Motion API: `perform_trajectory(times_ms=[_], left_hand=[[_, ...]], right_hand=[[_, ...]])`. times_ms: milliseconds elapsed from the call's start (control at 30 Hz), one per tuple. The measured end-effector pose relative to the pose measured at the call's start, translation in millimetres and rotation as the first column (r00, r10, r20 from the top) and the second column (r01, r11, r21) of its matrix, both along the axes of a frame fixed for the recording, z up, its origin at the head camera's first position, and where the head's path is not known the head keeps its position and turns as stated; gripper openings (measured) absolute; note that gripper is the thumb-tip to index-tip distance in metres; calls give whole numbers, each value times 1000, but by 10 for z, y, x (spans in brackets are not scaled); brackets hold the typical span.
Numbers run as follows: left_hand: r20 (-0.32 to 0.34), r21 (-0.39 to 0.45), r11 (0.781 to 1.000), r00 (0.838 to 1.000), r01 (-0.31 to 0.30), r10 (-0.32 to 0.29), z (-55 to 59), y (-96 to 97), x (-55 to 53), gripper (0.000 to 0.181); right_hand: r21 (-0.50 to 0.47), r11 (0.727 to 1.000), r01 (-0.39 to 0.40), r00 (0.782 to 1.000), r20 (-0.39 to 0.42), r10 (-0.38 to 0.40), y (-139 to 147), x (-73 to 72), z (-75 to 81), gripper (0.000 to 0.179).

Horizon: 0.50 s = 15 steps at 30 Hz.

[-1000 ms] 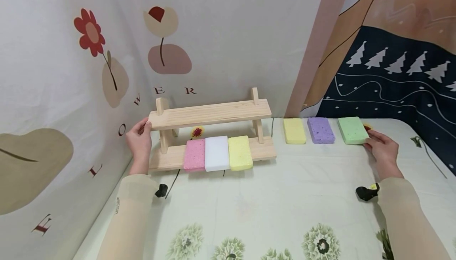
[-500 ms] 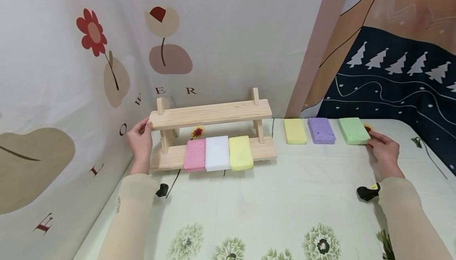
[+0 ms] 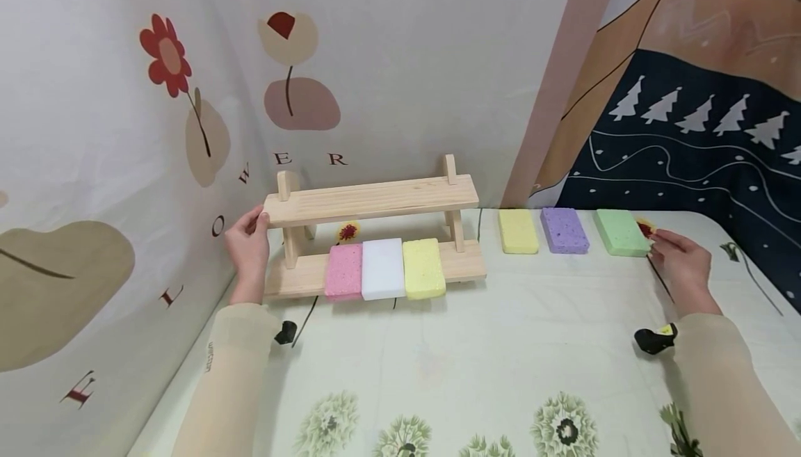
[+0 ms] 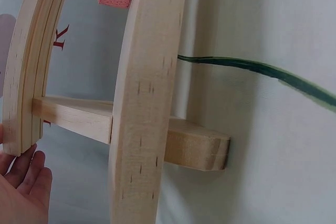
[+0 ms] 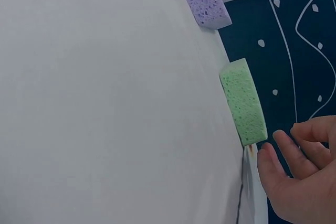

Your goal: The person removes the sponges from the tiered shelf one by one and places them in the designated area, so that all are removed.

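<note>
Taking the person as the clock's centre, the wooden rack (image 3: 382, 199) stands near 12 o'clock, with a loose row of sponges out between 1 and 2. The left hand (image 3: 247, 252), at 11, pinches the upper board's near-side end between thumb and fingers. The right hand (image 3: 683, 269), at 2, has its fingers loosely bent with a gap to the thumb; it seems to hold nothing, its tips just beside the 4 o'clock corner of the green sponge (image 3: 622, 232).

The likeliest trouble, I judge, is at the rack: a tug or push by the left hand on that one end could swing or tip it, and the sponges below could slide off, as their near ends reach at least to the board's edge (whether they overhang I cannot tell). On the other side, a careless brush could shove the green sponge towards 9, into the purple sponge (image 3: 564, 230).

No closed container shows. The rack's lower board (image 3: 468, 263) bears the pink sponge (image 3: 343, 271), the white sponge (image 3: 383, 268) and the bright yellow sponge (image 3: 424, 268) side by side; the purple sponge, green sponge and pale yellow sponge (image 3: 518, 231) lie on the surface (image 3: 532, 346).
</note>
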<state>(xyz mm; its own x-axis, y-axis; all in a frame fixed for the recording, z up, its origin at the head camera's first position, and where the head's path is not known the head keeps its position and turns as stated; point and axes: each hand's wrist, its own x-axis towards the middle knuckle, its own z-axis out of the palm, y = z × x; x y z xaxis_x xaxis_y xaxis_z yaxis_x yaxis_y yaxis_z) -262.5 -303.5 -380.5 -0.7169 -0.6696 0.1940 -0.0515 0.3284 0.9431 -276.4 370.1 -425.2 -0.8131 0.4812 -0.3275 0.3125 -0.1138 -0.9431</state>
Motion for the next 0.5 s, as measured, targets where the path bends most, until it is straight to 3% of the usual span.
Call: perform_trajectory(times_ms=[500], left_hand=[[-6,3,1000,1000,12,-12,3,-11,7,37]], right_hand=[[-48,999,-27,995,-94,22,-22,115,38,52]])
